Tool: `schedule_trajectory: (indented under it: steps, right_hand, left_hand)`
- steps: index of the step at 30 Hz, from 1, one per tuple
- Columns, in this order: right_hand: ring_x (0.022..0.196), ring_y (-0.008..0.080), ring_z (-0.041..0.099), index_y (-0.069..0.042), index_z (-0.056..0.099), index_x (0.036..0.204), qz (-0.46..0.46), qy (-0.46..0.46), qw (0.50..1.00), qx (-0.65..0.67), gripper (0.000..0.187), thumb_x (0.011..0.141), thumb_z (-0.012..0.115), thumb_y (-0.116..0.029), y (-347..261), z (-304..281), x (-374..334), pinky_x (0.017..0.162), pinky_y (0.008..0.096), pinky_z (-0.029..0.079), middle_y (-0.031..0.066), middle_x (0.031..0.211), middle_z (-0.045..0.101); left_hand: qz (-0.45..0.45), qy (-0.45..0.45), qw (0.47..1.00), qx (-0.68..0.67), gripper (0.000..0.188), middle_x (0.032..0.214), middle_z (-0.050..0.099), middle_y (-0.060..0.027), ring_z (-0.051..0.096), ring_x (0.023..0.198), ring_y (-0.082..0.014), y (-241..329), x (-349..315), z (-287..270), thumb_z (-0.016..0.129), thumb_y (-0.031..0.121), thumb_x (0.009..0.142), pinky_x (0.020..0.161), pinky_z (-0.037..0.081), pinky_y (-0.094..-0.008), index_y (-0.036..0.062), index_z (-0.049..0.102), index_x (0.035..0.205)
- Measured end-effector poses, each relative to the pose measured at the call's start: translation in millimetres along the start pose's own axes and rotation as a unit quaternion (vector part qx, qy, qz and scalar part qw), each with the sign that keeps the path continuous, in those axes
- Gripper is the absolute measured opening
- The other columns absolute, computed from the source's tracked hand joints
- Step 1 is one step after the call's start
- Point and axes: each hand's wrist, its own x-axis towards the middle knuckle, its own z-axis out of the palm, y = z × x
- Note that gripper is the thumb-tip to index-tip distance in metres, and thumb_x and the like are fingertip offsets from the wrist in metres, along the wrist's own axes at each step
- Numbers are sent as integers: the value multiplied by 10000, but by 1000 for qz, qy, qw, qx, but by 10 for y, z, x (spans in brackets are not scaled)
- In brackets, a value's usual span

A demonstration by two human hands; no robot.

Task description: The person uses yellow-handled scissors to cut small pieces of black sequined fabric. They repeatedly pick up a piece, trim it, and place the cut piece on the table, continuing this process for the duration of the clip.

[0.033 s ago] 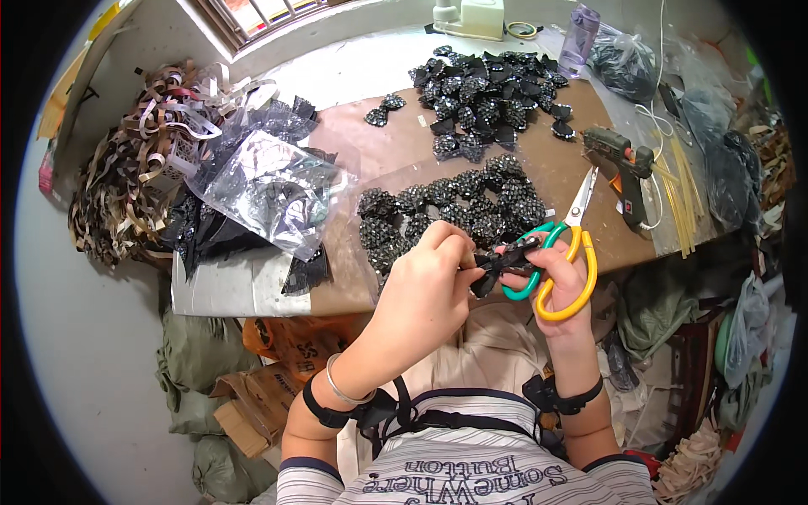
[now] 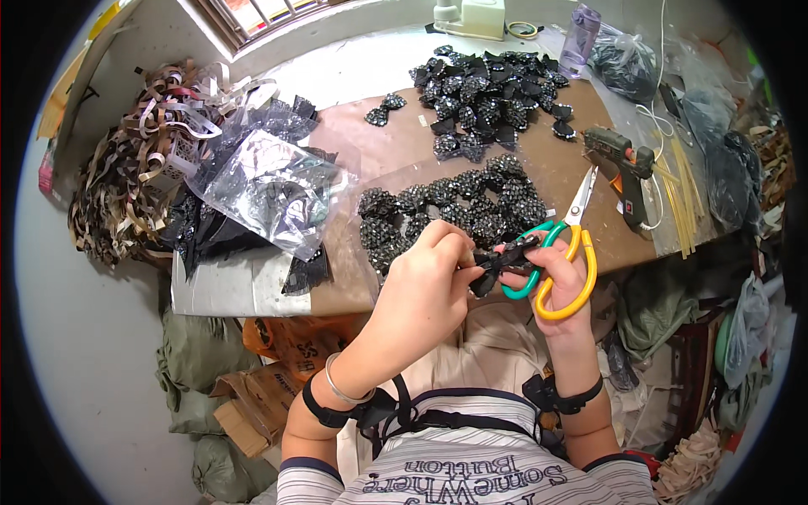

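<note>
Scissors (image 2: 575, 220) with one green and one yellow loop hang on my right hand (image 2: 562, 282), blades pointing away toward the far side of the table (image 2: 379, 151). That same hand has its fingers curled in on one end of a black bow (image 2: 498, 265), held up just off the table's near edge. I have the left hand (image 2: 431, 273) pinched, thumb against forefinger, on the bow's other end; the fingers cover so much of it that I can't fairly say which fold they grip.

Just beyond my hands lies a block of studded black pieces (image 2: 454, 202), and behind that a loose pile of black bows (image 2: 488, 93). To the right I see a glue gun (image 2: 619, 156) beside a spread of yellowish glue sticks (image 2: 683, 198). Over on the left, a clear plastic bag (image 2: 273, 189) rests on dark fabric.
</note>
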Motion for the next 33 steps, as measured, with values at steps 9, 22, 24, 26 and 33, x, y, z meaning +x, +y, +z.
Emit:
schedule_trajectory:
  steps: [9, 22, 24, 26, 33]
  right_hand:
    - [1061, 331, 630, -13, 411, 1210, 22, -75, 997, -19, 434, 797, 545, -4, -20, -61, 73, 847, 392, 589, 199, 1107, 595]
    - [773, 172, 654, 11, 509, 1089, 24, -62, 991, -115, 316, 802, 639, 36, -180, -8, 27, 639, 300, 576, 95, 907, 623]
    - [714, 120, 611, 0, 534, 1034, -25, -44, 984, -168, 292, 788, 691, 10, -186, -24, 40, 624, 250, 530, 75, 884, 611]
    - [690, 101, 588, -5, 547, 1001, -112, -24, 960, -256, 277, 781, 715, -9, -184, -38, 58, 630, 233, 510, 64, 859, 608]
    - [788, 111, 614, 0, 528, 985, -105, -90, 946, -293, 304, 765, 737, 15, -253, -27, 43, 713, 238, 516, 82, 911, 633]
  left_hand:
    - [-29, 40, 997, -63, 105, 951, 636, -123, 674, 769, -223, -86, 0, 103, 699, 4, 799, 652, 561, -302, -34, 624, 860]
    - [80, -26, 996, -41, 338, 1034, 556, -146, 626, 859, -323, 96, 19, 111, 707, 32, 762, 743, 519, -383, 33, 597, 1082]
    - [71, -5, 996, -48, 314, 1013, 572, -141, 626, 874, -334, 87, -2, 149, 696, 12, 759, 755, 517, -391, 30, 599, 1057]
    - [59, 19, 997, -40, 305, 989, 597, -135, 627, 884, -339, 18, -13, 159, 686, -13, 744, 758, 520, -390, 25, 605, 1036]
    - [-8, 19, 993, -120, 273, 997, 635, -111, 651, 840, -236, -94, -12, 231, 707, -7, 760, 724, 531, -317, 12, 649, 1026]
